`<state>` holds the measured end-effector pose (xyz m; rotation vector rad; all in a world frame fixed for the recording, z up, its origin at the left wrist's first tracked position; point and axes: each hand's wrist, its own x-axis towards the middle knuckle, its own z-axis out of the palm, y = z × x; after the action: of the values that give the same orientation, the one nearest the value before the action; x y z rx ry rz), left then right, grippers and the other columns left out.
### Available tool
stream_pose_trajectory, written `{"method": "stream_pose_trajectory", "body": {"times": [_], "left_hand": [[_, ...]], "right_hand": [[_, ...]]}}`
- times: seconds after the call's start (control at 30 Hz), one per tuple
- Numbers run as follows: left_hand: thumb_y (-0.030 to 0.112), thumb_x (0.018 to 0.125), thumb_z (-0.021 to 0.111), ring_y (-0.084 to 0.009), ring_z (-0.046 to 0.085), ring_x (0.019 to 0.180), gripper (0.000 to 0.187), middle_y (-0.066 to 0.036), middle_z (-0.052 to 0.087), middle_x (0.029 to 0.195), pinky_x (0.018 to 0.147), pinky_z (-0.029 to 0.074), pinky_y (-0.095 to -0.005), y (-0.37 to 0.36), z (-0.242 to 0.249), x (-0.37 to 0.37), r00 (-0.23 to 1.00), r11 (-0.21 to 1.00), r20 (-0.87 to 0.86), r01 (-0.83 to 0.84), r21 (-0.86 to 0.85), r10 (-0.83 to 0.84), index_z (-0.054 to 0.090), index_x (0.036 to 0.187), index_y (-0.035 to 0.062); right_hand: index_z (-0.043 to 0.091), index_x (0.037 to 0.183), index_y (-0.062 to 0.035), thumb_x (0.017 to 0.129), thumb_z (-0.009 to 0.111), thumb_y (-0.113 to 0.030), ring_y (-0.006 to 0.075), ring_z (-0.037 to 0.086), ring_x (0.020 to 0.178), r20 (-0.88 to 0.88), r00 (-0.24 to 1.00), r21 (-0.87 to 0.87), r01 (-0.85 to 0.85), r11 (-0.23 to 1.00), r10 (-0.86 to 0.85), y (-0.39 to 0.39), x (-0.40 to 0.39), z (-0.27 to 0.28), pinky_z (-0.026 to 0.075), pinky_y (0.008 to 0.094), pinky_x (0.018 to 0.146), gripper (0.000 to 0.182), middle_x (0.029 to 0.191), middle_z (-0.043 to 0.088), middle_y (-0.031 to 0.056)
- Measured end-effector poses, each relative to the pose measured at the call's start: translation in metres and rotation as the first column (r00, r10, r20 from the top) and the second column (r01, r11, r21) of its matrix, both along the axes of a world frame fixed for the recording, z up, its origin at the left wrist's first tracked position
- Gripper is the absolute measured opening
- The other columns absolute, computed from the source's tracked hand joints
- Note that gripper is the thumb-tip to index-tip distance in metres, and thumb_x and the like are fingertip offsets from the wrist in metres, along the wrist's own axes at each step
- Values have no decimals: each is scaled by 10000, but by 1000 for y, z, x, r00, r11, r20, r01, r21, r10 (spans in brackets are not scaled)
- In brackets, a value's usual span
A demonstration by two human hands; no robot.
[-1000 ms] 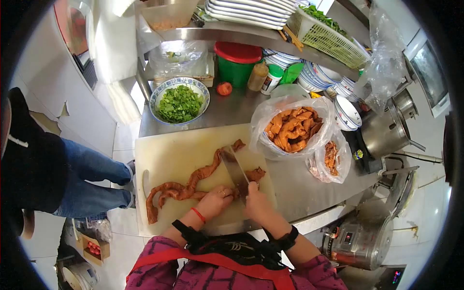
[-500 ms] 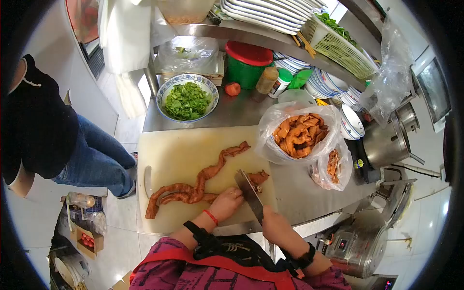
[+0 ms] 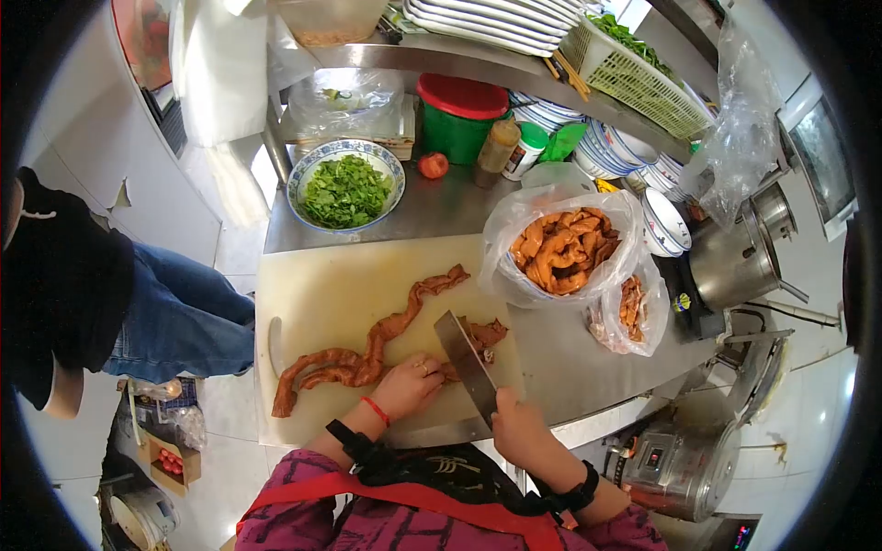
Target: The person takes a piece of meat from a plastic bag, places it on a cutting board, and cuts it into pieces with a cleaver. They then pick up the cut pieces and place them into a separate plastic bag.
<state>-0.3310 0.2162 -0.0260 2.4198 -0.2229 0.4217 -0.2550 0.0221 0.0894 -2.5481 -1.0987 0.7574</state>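
My right hand [image 3: 519,428] grips the handle of a cleaver [image 3: 467,364], its blade slanting up and left over the cutting board [image 3: 303,266]. To the blade's left, my left hand [image 3: 410,386] presses curled fingers onto a long brown braised intestine [image 3: 386,332]. The strip twists across the board from upper right to lower left, partly hidden beneath my fingers. Right of the blade lie cut pieces [image 3: 487,333] of the same meat. A plastic-lined bowl [image 3: 501,248] of brown pieces stands beside the board's upper right corner.
A patterned bowl of chopped greens [image 3: 347,191] sits behind the board, near a tomato [image 3: 433,165] and a green bucket [image 3: 457,129] with a red lid. A smaller bag of meat [image 3: 632,308] lies right. At left stands another person [image 3: 73,266].
My left hand has shifted slightly left along the intestine, away from the blade. The cleaver's tip sits a little higher and further left. The person at left has moved slightly.
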Motion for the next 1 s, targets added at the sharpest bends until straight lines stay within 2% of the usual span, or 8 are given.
{"method": "stream_pose_trajectory", "body": {"times": [0.1,0.23,0.43,0.5,0.6,0.7,0.93,1.0], "left_hand": [[82,725,612,-300,532,890,141,-111,551,907,780,468,-373,-2,-8,0,999,999,38,-24,-33,26,594,858,39],[72,716,615,-302,530,889,166,-111,546,928,779,464,-389,-8,-16,-3,998,994,37,-38,-98,42,594,876,38],[62,711,618,-301,531,896,201,-114,536,964,774,462,-391,-13,-13,7,997,995,44,-51,-84,55,598,910,44],[62,709,622,-307,535,884,186,-117,533,934,760,460,-392,-26,-6,11,981,977,74,-168,-131,179,600,893,56],[67,710,625,-314,539,880,152,-119,538,915,757,457,-395,-31,-11,17,973,950,-35,-230,-213,228,599,860,58],[74,718,569,-288,537,885,213,-106,533,900,752,471,-366,-30,-10,13,976,965,27,-207,-158,214,585,928,42],[72,714,564,-281,535,878,143,-109,532,890,751,470,-366,-24,-20,14,983,976,30,-177,-128,182,580,849,25],[78,708,575,-276,536,875,140,-109,537,903,751,470,-368,-24,-17,13,987,978,16,-156,-138,160,578,836,22]], "right_hand": [[363,929,14,776,426,-10,481,555,723,-63,998,-92,-13,996,7,1,2,-9,424,544,651,167,744,569,293],[362,955,17,779,427,-10,480,557,727,-42,999,-39,16,999,-17,21,4,-35,429,539,648,189,755,571,299],[337,1011,15,824,469,-67,490,533,689,9,979,289,193,938,-205,37,26,-41,408,539,600,244,695,541,297],[340,1025,12,823,478,-74,486,537,683,38,986,150,153,977,-160,22,25,-24,409,548,598,259,701,547,298],[349,999,12,816,490,-77,480,545,678,11,997,11,75,997,-76,7,18,-3,417,547,592,248,695,552,293],[360,955,8,812,444,-52,477,564,715,-23,999,-85,33,996,-35,3,14,4,438,539,633,177,770,572,298],[347,942,14,809,486,-79,481,547,673,-73,996,-130,-60,990,50,-3,20,-14,425,544,608,214,702,564,286],[352,928,6,809,484,-77,480,549,686,-65,995,-44,-75,996,72,12,25,-28,428,539,613,196,727,568,288]]}}
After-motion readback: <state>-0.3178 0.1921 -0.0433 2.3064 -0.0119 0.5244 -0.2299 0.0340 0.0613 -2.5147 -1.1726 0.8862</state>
